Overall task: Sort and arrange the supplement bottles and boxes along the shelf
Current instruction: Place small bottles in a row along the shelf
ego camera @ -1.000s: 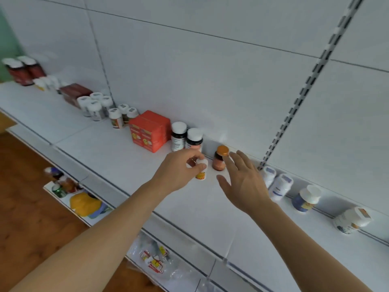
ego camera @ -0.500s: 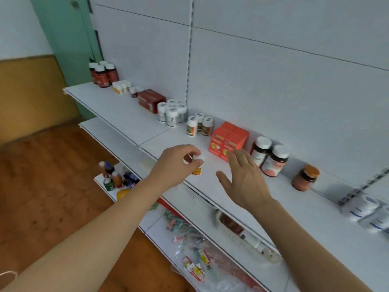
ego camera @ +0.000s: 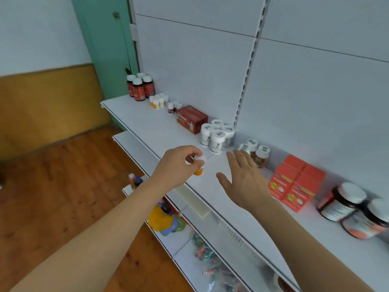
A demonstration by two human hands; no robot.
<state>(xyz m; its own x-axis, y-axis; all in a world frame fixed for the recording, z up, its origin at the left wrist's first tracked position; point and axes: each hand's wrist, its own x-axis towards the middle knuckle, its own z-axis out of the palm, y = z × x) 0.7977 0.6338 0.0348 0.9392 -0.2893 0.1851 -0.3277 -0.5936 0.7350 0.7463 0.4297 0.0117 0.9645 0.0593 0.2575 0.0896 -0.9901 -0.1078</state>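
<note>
L hand (ego camera: 179, 163) grips sm bottle (ego camera: 199, 165), R hand (ego camera: 245, 180) open

You see white shelf (ego camera: 147, 127); orange boxes (ego camera: 294, 184) at 3 o'clock; dark red box (ego camera: 192, 119); white caps; yellow-labelled bottle (ego camera: 199, 165).

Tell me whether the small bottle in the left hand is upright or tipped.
Upright. The small bottle shows its white cap on top and its yellow label below, while the left hand pinches it at the cap above the shelf.
</note>
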